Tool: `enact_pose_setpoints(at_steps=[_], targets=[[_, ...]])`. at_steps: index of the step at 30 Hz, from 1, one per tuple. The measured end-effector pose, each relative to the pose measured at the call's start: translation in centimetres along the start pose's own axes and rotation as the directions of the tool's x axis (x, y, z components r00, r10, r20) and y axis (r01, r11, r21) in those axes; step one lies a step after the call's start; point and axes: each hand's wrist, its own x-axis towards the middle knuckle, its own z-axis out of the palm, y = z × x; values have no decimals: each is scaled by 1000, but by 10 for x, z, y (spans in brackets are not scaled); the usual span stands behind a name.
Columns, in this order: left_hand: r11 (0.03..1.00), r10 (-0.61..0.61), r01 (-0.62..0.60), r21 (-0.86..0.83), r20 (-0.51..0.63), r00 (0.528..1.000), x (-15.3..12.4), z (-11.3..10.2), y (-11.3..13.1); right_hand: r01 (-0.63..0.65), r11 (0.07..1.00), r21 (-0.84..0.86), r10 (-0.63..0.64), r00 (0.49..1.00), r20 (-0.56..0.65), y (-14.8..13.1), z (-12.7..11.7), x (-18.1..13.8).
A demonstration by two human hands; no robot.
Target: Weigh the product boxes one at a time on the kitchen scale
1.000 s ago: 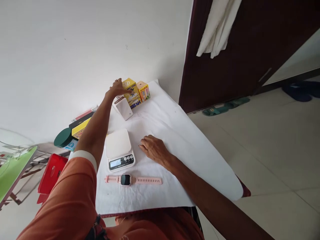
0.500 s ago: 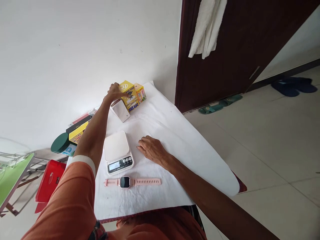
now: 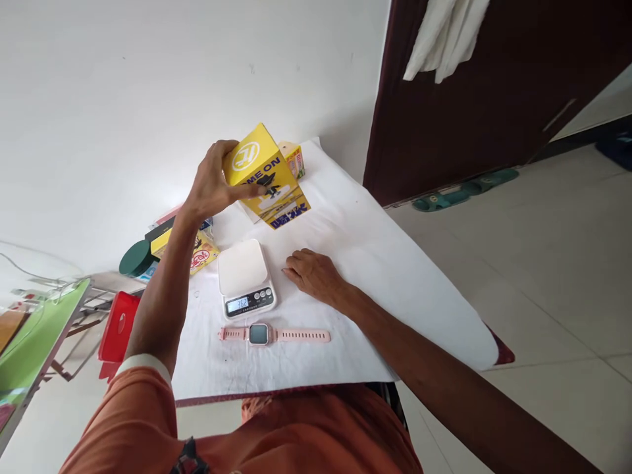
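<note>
My left hand [image 3: 214, 181] is closed around a yellow carton [image 3: 264, 178] with dark blue lettering and a small black figure, holding it tilted above the back of the table. My right hand [image 3: 316, 273] rests on the white cloth with its fingers curled in; I see nothing held in it. Between my arms lies a white digital kitchen scale [image 3: 241, 266], its pan bare and its display apparently reading 362. A pink smartwatch [image 3: 259, 334] is stretched out flat in front of the scale.
A smaller yellow box [image 3: 295, 158] stands behind the carton. Left of the scale are another yellow package [image 3: 203, 255] and a dark green round lid [image 3: 137, 258]. A red plastic item [image 3: 118, 326] and a green-topped table [image 3: 47, 336] stand further left. Green slippers [image 3: 464, 191] lie on the floor.
My left hand has lifted the yellow carton off the table and brought it nearer and higher. The right hand stays resting on the cloth. The camera view has shifted slightly.
</note>
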Motion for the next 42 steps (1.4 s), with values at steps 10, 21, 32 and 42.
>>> enact_pose_setpoints(at_steps=[10,21,32,42], targets=[[981,-174,176,86,-35,984,-123,-43,-13,8,999,-37,-13,993,-116,3,13,-2],[968,-238,235,88,17,971,-137,-35,-32,20,997,-69,-30,989,-147,5,20,-2],[994,-108,110,28,-52,993,-151,-63,-49,30,999,-42,-36,986,-163,6,21,-3],[996,-80,77,-35,-86,993,-152,-22,-59,64,998,-15,-65,984,-166,8,20,-4]])
